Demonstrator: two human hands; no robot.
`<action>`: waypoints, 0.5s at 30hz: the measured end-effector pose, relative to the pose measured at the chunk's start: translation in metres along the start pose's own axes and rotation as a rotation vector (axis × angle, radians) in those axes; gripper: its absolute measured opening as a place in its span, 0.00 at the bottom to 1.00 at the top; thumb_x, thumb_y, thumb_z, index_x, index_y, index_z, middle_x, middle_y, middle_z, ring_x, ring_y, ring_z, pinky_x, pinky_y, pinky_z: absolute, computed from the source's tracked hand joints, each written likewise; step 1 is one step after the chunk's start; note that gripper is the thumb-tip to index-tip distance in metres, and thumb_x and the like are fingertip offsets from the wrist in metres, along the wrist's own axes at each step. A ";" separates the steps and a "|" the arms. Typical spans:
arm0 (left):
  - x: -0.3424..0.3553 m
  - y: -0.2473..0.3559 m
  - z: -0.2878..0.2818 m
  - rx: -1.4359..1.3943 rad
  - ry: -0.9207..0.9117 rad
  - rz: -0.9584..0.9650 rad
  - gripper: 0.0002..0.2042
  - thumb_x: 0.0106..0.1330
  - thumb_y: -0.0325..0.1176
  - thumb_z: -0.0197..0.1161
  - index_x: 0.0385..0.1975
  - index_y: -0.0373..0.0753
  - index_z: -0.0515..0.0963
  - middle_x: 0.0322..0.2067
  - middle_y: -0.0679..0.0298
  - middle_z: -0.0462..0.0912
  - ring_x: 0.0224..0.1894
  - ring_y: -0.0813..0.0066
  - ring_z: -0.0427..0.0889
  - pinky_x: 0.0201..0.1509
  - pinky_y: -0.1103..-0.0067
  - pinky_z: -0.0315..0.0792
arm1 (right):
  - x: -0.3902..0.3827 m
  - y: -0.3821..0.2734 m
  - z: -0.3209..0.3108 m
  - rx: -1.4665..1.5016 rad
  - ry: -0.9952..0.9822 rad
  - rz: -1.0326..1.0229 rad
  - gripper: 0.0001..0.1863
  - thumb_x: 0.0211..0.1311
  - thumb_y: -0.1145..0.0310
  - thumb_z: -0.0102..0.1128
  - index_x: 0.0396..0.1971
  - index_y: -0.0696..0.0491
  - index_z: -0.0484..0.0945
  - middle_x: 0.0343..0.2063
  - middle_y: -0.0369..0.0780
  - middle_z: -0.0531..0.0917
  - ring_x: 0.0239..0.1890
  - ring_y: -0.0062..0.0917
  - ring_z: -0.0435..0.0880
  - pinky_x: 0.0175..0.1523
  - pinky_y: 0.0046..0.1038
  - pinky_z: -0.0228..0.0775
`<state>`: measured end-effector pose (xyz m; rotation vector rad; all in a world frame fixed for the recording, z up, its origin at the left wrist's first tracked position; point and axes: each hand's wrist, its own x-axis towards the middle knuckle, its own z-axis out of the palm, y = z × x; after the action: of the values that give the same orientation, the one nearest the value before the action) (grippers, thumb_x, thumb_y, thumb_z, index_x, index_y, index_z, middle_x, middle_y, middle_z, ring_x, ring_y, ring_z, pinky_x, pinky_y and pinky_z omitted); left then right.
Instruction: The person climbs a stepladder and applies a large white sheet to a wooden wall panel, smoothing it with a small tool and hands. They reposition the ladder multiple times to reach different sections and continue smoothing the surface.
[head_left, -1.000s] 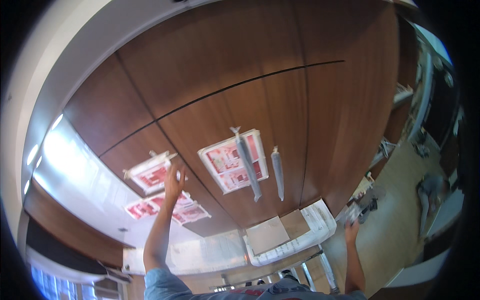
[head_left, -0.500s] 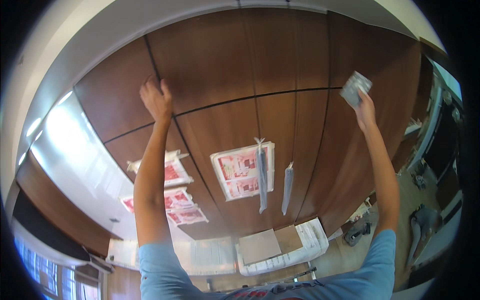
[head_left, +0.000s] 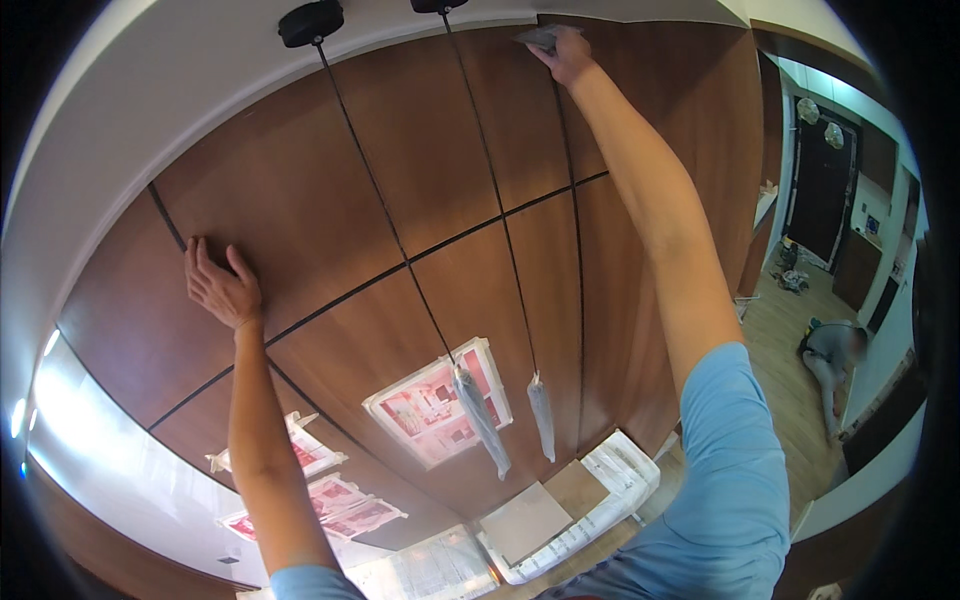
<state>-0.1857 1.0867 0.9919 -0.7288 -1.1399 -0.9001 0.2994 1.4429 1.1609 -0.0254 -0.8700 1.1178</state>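
Note:
My left hand (head_left: 222, 282) lies with its fingers spread against the brown wood-panelled wall (head_left: 440, 130), beside a dark groove. My right hand (head_left: 570, 58) reaches up to the top edge of the panelling, gripping a flat grey pad (head_left: 537, 39) against it. Two pendant cables hang between my arms from black round ceiling mounts (head_left: 310, 22), each ending in a plastic-wrapped tube (head_left: 542, 420). Printed red-and-white sheets (head_left: 430, 410) are taped lower on the panels.
A wrapped white surface (head_left: 610, 500) with cardboard pieces (head_left: 525, 520) lies below. At the right, a hallway holds a crouching person (head_left: 832, 360), a dark door (head_left: 822, 190) and a small pile of items (head_left: 792, 275) on the floor (head_left: 785, 330). A bright glossy surface (head_left: 90, 400) is at lower left.
Both hands have risen onto the panelling; my right hand has carried the grey pad up and leftward to the top edge. The view has shifted, bringing the ceiling mounts into sight.

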 end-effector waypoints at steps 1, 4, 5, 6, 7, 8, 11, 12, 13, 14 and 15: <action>-0.002 -0.001 0.001 -0.014 -0.013 -0.005 0.24 0.75 0.47 0.57 0.64 0.40 0.71 0.67 0.59 0.73 0.69 0.59 0.69 0.69 0.62 0.60 | 0.009 0.008 -0.002 -0.016 0.015 -0.013 0.16 0.74 0.73 0.48 0.58 0.61 0.70 0.55 0.49 0.78 0.54 0.42 0.82 0.57 0.48 0.87; -0.003 -0.006 0.003 0.005 -0.030 -0.009 0.24 0.75 0.46 0.58 0.64 0.40 0.71 0.67 0.60 0.72 0.70 0.59 0.68 0.70 0.63 0.60 | 0.050 0.017 0.012 0.063 0.211 0.048 0.16 0.75 0.70 0.46 0.58 0.57 0.71 0.54 0.47 0.80 0.52 0.42 0.84 0.56 0.47 0.87; -0.004 -0.007 0.003 0.023 -0.024 0.001 0.23 0.75 0.45 0.58 0.64 0.40 0.71 0.67 0.60 0.72 0.70 0.59 0.68 0.70 0.63 0.59 | 0.061 0.021 0.015 0.077 0.174 0.049 0.17 0.77 0.64 0.45 0.59 0.54 0.72 0.56 0.46 0.79 0.55 0.40 0.82 0.54 0.46 0.87; -0.004 -0.008 0.003 0.015 -0.033 -0.005 0.23 0.74 0.45 0.58 0.64 0.40 0.70 0.68 0.60 0.72 0.70 0.59 0.68 0.70 0.62 0.59 | 0.072 0.021 0.017 0.094 0.133 0.047 0.19 0.79 0.58 0.45 0.60 0.51 0.72 0.57 0.44 0.78 0.57 0.38 0.80 0.52 0.44 0.87; -0.004 -0.009 0.003 0.010 -0.033 -0.001 0.23 0.74 0.44 0.57 0.64 0.40 0.70 0.68 0.60 0.71 0.70 0.59 0.68 0.70 0.62 0.59 | 0.082 0.024 0.020 0.113 0.092 0.046 0.20 0.81 0.52 0.44 0.62 0.47 0.73 0.59 0.42 0.78 0.60 0.37 0.78 0.50 0.42 0.87; -0.005 -0.009 0.003 0.015 -0.038 0.011 0.23 0.74 0.43 0.57 0.64 0.40 0.70 0.68 0.60 0.71 0.70 0.59 0.68 0.71 0.62 0.58 | 0.093 0.023 0.025 0.054 0.193 0.063 0.20 0.82 0.54 0.40 0.59 0.49 0.74 0.54 0.43 0.81 0.52 0.36 0.82 0.46 0.39 0.88; -0.005 -0.009 0.003 0.024 -0.068 -0.010 0.23 0.74 0.43 0.57 0.64 0.40 0.70 0.69 0.60 0.70 0.70 0.58 0.67 0.71 0.62 0.58 | 0.110 0.024 0.031 0.173 0.164 0.101 0.23 0.83 0.52 0.35 0.55 0.52 0.76 0.45 0.41 0.85 0.39 0.34 0.86 0.41 0.37 0.89; -0.005 -0.009 0.003 0.009 -0.067 -0.011 0.23 0.73 0.43 0.57 0.64 0.40 0.70 0.68 0.59 0.71 0.71 0.58 0.67 0.71 0.62 0.57 | 0.111 0.023 0.033 0.110 0.142 0.093 0.27 0.82 0.48 0.32 0.52 0.52 0.77 0.40 0.39 0.86 0.32 0.33 0.86 0.37 0.36 0.88; -0.005 -0.009 0.003 -0.003 -0.059 -0.008 0.23 0.73 0.43 0.57 0.64 0.40 0.71 0.68 0.59 0.71 0.71 0.58 0.67 0.71 0.62 0.57 | 0.110 0.024 0.036 0.144 0.142 0.094 0.27 0.82 0.47 0.32 0.51 0.52 0.77 0.40 0.39 0.86 0.33 0.32 0.86 0.37 0.35 0.87; -0.005 -0.009 0.003 -0.010 -0.055 -0.012 0.23 0.73 0.42 0.57 0.64 0.40 0.71 0.68 0.59 0.71 0.71 0.58 0.67 0.71 0.62 0.57 | 0.107 0.025 0.039 0.177 0.143 0.091 0.28 0.81 0.46 0.33 0.51 0.51 0.78 0.41 0.38 0.86 0.34 0.32 0.86 0.38 0.34 0.87; -0.005 -0.008 0.003 -0.008 -0.060 -0.018 0.23 0.73 0.42 0.58 0.64 0.40 0.71 0.68 0.59 0.71 0.70 0.58 0.67 0.71 0.62 0.57 | 0.102 0.026 0.043 0.207 0.144 0.089 0.28 0.81 0.45 0.33 0.50 0.50 0.78 0.41 0.38 0.86 0.35 0.31 0.86 0.38 0.34 0.86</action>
<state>-0.1951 1.0863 0.9882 -0.7580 -1.1977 -0.9033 0.2684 1.5181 1.2400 0.0273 -0.6271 1.2689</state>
